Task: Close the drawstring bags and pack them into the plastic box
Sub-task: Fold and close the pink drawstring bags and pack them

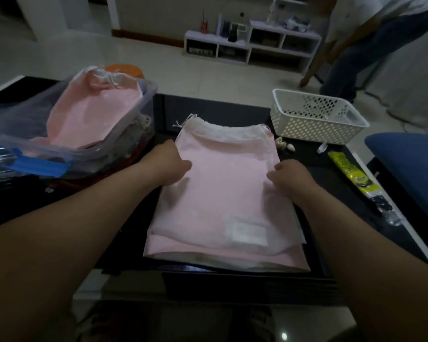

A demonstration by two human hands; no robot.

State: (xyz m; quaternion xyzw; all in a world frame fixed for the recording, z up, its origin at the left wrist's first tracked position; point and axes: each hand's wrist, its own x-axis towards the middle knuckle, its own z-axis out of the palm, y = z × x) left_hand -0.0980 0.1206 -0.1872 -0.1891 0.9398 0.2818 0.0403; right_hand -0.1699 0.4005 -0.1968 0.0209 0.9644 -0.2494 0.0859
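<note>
A pink drawstring bag (222,183) with a white translucent top lies flat on a stack of similar bags on the dark table, its mouth pointing away from me. My left hand (170,166) pinches its left edge. On the bag's right edge, my right hand (288,177) has its fingers curled into the fabric. A clear plastic box (124,141) with a blue latch stands at the left. Inside it lies another pink bag (94,112), its drawstring top gathered.
A white perforated basket (314,117) stands at the back right of the table, with small shells (285,145) in front of it. A yellow packet (353,174) lies along the right edge beside a blue chair. Another person stands at the far right, near low white shelves.
</note>
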